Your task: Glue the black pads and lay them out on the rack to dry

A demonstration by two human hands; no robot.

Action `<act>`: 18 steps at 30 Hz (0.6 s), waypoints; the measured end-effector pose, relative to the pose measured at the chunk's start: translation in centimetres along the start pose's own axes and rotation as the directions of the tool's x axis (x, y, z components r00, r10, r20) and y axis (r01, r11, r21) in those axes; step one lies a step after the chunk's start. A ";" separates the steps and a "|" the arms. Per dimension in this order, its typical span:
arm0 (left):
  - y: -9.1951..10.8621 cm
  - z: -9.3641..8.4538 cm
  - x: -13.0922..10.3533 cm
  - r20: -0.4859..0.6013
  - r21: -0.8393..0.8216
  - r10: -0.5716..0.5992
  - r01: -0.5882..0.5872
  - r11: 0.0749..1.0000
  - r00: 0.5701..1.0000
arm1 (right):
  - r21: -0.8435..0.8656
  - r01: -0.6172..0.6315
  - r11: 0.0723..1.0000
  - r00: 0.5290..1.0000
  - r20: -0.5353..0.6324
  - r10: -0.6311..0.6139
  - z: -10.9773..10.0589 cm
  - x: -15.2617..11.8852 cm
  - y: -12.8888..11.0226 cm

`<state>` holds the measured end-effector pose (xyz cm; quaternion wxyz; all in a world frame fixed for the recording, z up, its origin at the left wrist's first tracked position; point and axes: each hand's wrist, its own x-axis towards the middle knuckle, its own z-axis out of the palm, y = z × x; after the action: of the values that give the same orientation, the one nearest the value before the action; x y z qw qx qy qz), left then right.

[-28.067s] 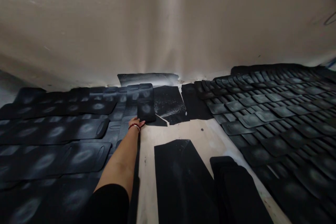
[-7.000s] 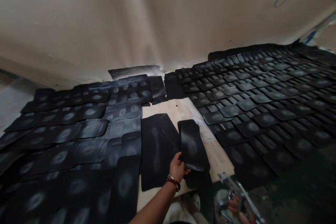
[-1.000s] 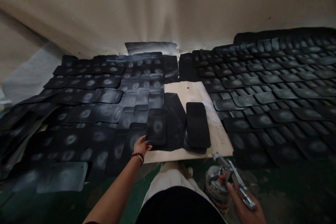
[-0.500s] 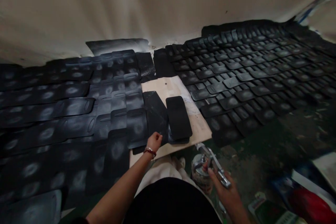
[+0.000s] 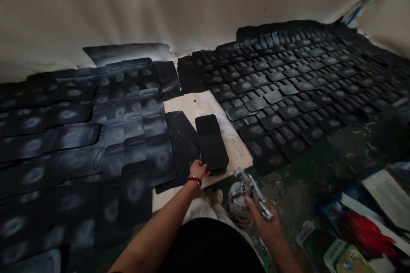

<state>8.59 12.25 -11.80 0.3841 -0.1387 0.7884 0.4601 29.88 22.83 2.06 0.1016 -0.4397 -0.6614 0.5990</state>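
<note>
My right hand [image 5: 261, 209] is wrapped around the handle of a metal spray gun [image 5: 254, 190]. A round cup [image 5: 239, 209] hangs below the gun, its lower part cloudy and stained. My left hand [image 5: 198, 169], with a beaded bracelet at the wrist, is closed at the near left corner of a black rounded panel [image 5: 211, 143]. That panel tops a small stack on a pale board [image 5: 240, 151]. Some fingertips are hidden against the panel's edge. Left of the stack, a flat black sheet [image 5: 182, 136] with a slanted edge lies partly under my hand.
Rows of overlapping black panels with whitish patches spread out on the left [image 5: 128, 123] and on the right [image 5: 275, 96]. A pale curtain-like wall [image 5: 192, 4] stands behind. At the lower right lie a red bundle [image 5: 365, 232] and a green can [image 5: 329, 247] on the floor.
My left hand has moved right, from over the black sheet to the near left corner of the stacked panel. The spray gun stays in my right hand. The view has shifted slightly.
</note>
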 end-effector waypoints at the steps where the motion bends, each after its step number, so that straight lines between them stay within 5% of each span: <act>1: -0.2 0.0 -0.1 0.006 -0.025 -0.008 0.008 1.000 1.000 | -0.003 -0.005 1.000 1.000 -0.008 0.005 -0.2 -0.1 0.0; 8: -0.3 -0.6 -0.6 0.054 -0.150 -0.031 0.039 0.988 0.998 | -0.010 -0.027 1.000 0.998 0.057 0.028 0.0 -0.5 -1.2; 18: 0.0 -0.6 -1.1 0.067 -0.216 -0.012 0.027 0.976 0.998 | -0.013 0.004 1.000 1.000 -0.017 -0.004 -0.2 0.7 -0.7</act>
<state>9.05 11.62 -10.84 0.3967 -0.1724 0.7190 0.5440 29.28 23.60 2.44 0.1057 -0.4441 -0.6654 0.5907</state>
